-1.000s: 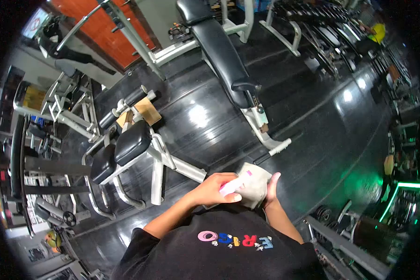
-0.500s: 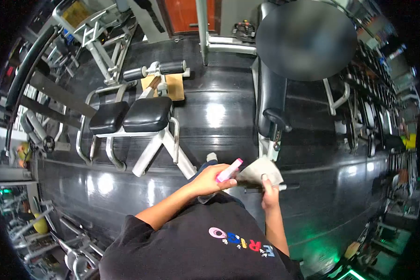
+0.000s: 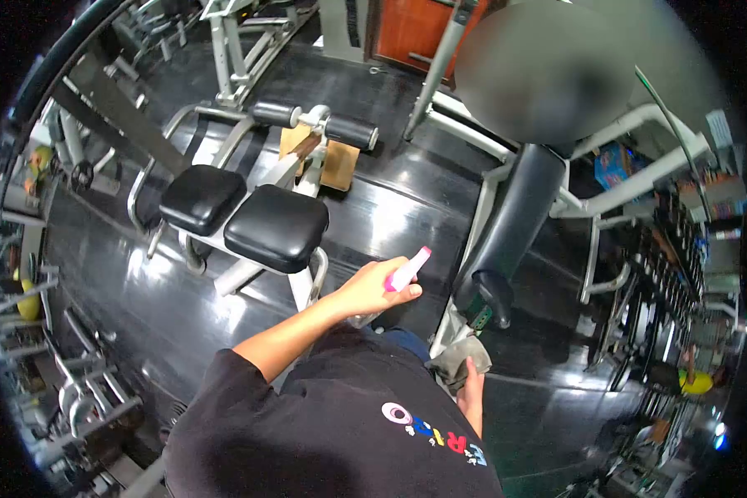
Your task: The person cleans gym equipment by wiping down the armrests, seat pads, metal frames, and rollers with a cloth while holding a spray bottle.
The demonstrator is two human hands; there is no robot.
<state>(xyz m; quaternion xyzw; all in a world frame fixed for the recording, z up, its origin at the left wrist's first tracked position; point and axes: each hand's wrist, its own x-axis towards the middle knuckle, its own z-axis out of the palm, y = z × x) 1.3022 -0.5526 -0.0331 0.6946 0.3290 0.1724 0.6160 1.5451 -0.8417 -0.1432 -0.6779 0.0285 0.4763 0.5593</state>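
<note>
One slim pink-and-white bottle (image 3: pixel 409 270), held up over the black floor (image 3: pixel 398 183), the left hand's (image 3: pixel 378 286) grip closed round its lower end! Looks light, smooth, perhaps slippery; the middle should hold best. Right hand (image 3: pixel 472 393) pinches a soft-looking grey cloth (image 3: pixel 453 368) by the padded bench's (image 3: pixel 519 207) lower end. Bottle label unreadable; the T-shirt's (image 3: pixel 324 423) upside-down letters (image 3: pixel 434 437) seemingly read ERIGO.

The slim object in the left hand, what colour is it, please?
The slim object is white with pink ends, clearest in the head view.
</note>
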